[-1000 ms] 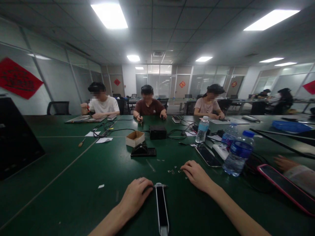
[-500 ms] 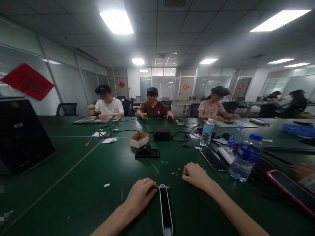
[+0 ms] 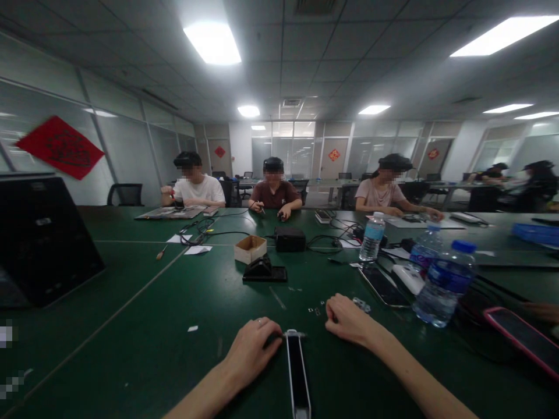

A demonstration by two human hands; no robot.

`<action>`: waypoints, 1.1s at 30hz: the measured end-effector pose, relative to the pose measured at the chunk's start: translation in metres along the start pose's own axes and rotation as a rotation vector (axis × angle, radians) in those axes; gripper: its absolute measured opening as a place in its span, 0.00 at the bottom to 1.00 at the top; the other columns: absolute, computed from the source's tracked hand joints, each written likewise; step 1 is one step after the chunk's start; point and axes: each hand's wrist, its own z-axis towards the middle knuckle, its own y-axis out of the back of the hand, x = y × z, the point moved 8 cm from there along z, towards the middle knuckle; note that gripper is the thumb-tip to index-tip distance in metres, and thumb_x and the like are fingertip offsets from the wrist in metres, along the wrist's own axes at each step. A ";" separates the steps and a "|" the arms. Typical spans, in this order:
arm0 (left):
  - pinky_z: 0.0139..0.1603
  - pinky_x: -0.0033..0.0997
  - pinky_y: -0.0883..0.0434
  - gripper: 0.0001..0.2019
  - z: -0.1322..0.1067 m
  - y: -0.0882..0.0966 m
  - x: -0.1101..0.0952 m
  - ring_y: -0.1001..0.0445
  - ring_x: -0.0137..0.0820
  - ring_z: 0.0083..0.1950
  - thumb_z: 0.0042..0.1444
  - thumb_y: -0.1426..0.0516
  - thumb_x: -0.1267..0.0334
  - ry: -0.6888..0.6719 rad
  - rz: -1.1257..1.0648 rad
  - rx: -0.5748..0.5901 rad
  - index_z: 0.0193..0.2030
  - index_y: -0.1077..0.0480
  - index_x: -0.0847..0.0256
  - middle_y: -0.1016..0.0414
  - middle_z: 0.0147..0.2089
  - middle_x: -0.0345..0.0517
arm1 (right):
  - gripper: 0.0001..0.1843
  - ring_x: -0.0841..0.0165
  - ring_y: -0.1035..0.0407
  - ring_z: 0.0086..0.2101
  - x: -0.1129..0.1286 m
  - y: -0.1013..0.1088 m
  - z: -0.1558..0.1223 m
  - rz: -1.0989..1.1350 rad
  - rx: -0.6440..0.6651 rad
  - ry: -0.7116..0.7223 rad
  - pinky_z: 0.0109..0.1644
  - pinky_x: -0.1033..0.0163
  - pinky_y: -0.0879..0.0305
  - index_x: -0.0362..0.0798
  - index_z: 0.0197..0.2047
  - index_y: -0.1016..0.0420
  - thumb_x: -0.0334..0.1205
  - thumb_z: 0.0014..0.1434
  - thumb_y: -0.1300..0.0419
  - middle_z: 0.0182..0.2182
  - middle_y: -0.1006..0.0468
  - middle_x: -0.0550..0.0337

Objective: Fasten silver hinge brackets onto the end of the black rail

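My left hand (image 3: 255,352) lies on the green table with its fingers bent and their tips at the far left end of a slim device (image 3: 299,372). This device has a black face and a pale metal rim, and points toward me. Something thin and clear seems to cross its far end. My right hand (image 3: 349,320) rests on the table to the right, fingers curled in; what they hold, if anything, is hidden. Several tiny metal frames (image 3: 317,311) lie just left of it. A small cluster of clear and grey bits (image 3: 361,304) lies beyond its knuckles.
Ahead stand a black stand (image 3: 264,270), an open cardboard box (image 3: 250,249) and a black power box (image 3: 290,239). A phone (image 3: 384,286), water bottles (image 3: 445,285) and a pink-edged phone (image 3: 524,343) crowd the right. A dark monitor (image 3: 43,238) stands left. People sit opposite.
The view has swung slightly left. Clear and grey bits now show behind my right hand. Opposite, the person in brown has brought one hand inward; my left hand stays at the device.
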 end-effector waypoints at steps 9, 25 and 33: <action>0.44 0.34 0.32 0.09 -0.006 0.014 -0.014 0.29 0.36 0.44 0.60 0.46 0.66 -0.104 0.008 -0.163 0.46 0.31 0.58 0.27 0.45 0.46 | 0.07 0.66 0.35 0.34 0.058 0.015 -0.023 0.063 -0.195 0.316 0.36 0.62 0.37 0.46 0.34 0.33 0.25 0.55 0.48 0.33 0.28 0.55; 0.38 0.30 0.35 0.05 -0.012 0.020 -0.039 0.27 0.31 0.36 0.59 0.47 0.71 -0.422 0.044 -0.294 0.37 0.32 0.59 0.24 0.36 0.43 | 0.07 0.68 0.35 0.31 0.111 0.013 -0.053 0.155 -0.514 0.686 0.36 0.62 0.41 0.47 0.34 0.33 0.33 0.64 0.48 0.29 0.25 0.58; 0.39 0.30 0.32 0.04 0.000 0.012 0.003 0.27 0.32 0.37 0.54 0.46 0.72 -0.024 -0.046 -0.091 0.31 0.35 0.59 0.25 0.37 0.42 | 0.06 0.65 0.33 0.35 0.065 0.007 -0.033 0.129 -0.237 0.314 0.39 0.59 0.38 0.46 0.39 0.29 0.31 0.58 0.45 0.35 0.24 0.56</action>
